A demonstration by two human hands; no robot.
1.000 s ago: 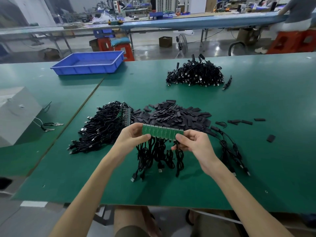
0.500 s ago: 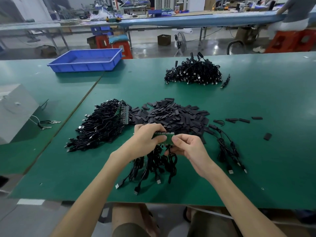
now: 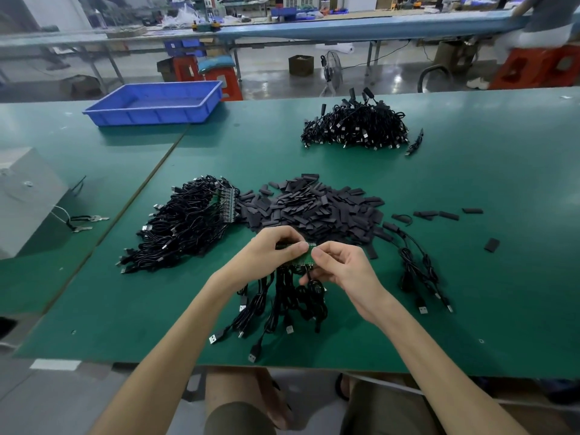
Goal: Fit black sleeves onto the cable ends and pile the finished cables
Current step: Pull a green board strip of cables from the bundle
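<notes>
My left hand [image 3: 276, 251] and my right hand [image 3: 340, 268] grip a green circuit-board strip [image 3: 306, 255] between them, mostly hidden by the fingers. A bunch of black cables [image 3: 282, 302] with USB plugs hangs from the strip onto the green table. Just beyond my hands lies a heap of flat black sleeves [image 3: 317, 208]. To its left sits a bundle of cables on green strips [image 3: 185, 224]. A pile of cables [image 3: 356, 127] rests far back on the table.
A few sleeved cables [image 3: 417, 265] lie right of my hands, with loose sleeves [image 3: 491, 244] farther right. A blue tray [image 3: 153, 103] stands at the back left. A grey box [image 3: 26, 199] sits at the left edge, keys [image 3: 83, 222] beside it.
My hands have closed together over the green strip and lowered it toward the table, so the strip that showed full length is now mostly covered. The hanging cables now lie spread on the table.
</notes>
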